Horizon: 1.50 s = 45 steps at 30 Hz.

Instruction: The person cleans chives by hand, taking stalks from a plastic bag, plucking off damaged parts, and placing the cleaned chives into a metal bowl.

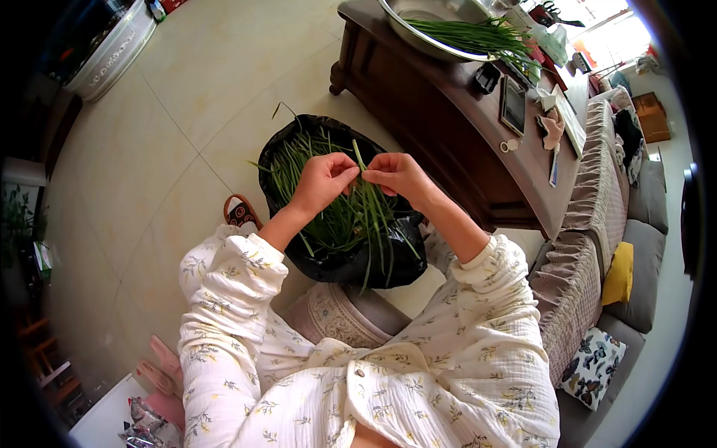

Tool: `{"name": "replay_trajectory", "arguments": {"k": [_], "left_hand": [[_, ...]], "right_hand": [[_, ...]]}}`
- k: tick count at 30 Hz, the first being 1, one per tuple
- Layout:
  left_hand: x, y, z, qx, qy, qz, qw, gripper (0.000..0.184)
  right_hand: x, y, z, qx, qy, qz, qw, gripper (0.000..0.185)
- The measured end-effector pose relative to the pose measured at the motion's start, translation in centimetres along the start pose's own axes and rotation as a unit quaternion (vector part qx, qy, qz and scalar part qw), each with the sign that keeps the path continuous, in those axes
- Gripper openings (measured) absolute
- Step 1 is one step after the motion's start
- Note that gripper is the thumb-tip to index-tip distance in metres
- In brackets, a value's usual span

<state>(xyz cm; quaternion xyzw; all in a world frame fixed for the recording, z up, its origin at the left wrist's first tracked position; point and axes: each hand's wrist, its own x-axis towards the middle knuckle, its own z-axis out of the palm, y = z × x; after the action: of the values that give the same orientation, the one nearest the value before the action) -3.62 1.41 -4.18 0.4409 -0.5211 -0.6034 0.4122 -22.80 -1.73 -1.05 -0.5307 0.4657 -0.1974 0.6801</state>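
A black plastic bag (407, 254) stands open on the floor between my knees, filled with long green garlic chives (328, 224). Over it, my right hand (399, 179) pinches a few chives (373, 213) near their pale ends, which point up, while the leaves hang down across the bag. My left hand (325, 181) is closed in a pinch right beside those pale ends. Whatever lies between its fingertips is too small to make out.
To the right stands a dark wooden table (448, 112). It bears a metal basin (418, 41) with more chives (478, 36), a tablet-like device (513, 104) and small items. A sofa (582, 246) runs along the right. A slippered foot (240, 212) is left of the bag.
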Motion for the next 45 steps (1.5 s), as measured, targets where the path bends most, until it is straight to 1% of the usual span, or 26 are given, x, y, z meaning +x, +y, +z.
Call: {"name": "replay_trajectory", "arguments": {"k": [2,5,9,11,12,13,16,17,18,19,20,21,24,26,29,32,36,45], "left_hand": [[0.0,0.0,0.0,0.107,0.02,0.029,0.994,0.011],[0.5,-1.4,-0.1,0.123,0.067,0.04,0.989,0.01],[1.2,-2.3,-1.2,0.072,0.126,-0.004,0.989,0.011],[1.3,-3.1,-2.0,0.155,0.115,-0.013,0.981,0.013],[1.4,-3.5,-2.4,0.196,0.108,-0.017,0.974,0.013],[1.5,-3.9,-2.6,0.329,0.079,-0.04,0.94,0.017],[1.0,-3.8,-1.4,0.258,0.091,0.064,0.96,0.021],[1.3,-3.4,-1.0,0.113,0.054,0.002,0.992,0.022],[1.2,-2.1,-0.9,-0.016,0.028,-0.04,0.999,0.022],[1.0,-0.4,-0.9,-0.145,0.002,-0.081,0.986,0.021],[0.9,0.5,-0.9,-0.271,-0.023,-0.121,0.955,0.021],[0.9,0.4,-1.1,-0.308,-0.043,-0.118,0.943,0.022],[1.0,-0.1,-0.9,-0.31,-0.069,-0.1,0.943,0.018],[0.7,0.0,-0.5,-0.297,-0.053,-0.094,0.949,0.014],[0.5,0.1,-0.3,-0.261,-0.013,-0.096,0.96,0.009],[0.4,0.1,-0.2,-0.226,0.015,-0.096,0.969,0.007],[0.4,0.3,-0.2,-0.23,0.022,-0.097,0.968,0.008],[0.6,0.3,-0.4,-0.284,-0.028,-0.085,0.955,0.011]], "right_hand": [[-0.2,-0.1,-0.3,0.014,-0.011,0.012,1.0,0.013],[-0.7,-0.4,-0.6,0.027,-0.041,0.028,0.998,0.013],[-1.6,-1.0,-0.5,0.037,-0.089,0.037,0.995,0.012],[-2.0,-1.4,-0.7,0.045,-0.118,0.037,0.991,0.013],[-2.1,-1.5,-0.7,0.058,-0.117,0.03,0.991,0.013],[-2.1,-1.5,-0.7,0.071,-0.115,0.022,0.991,0.014],[-1.9,-1.2,-1.1,0.08,-0.101,0.003,0.992,0.016],[-1.7,-1.0,-1.2,0.08,-0.095,-0.002,0.992,0.017],[-1.5,-0.9,-1.3,0.079,-0.092,-0.001,0.993,0.017],[-1.4,-0.8,-1.4,0.078,-0.089,0.0,0.993,0.017],[-1.3,-0.7,-1.4,0.077,-0.088,0.001,0.993,0.017],[-1.2,-0.6,-1.4,0.076,-0.089,0.002,0.993,0.017],[-1.0,-0.3,-0.9,0.079,-0.092,0.005,0.993,0.018],[-1.1,-0.5,-0.1,0.091,-0.085,0.006,0.992,0.019],[-1.3,-1.1,1.1,-0.028,-0.04,-0.051,0.998,0.019],[-1.5,-1.5,1.5,-0.103,-0.008,-0.053,0.993,0.018],[-1.6,-1.7,1.6,-0.066,-0.017,-0.054,0.996,0.017],[-1.8,-2.3,1.0,0.035,-0.076,-0.025,0.996,0.019]]}}
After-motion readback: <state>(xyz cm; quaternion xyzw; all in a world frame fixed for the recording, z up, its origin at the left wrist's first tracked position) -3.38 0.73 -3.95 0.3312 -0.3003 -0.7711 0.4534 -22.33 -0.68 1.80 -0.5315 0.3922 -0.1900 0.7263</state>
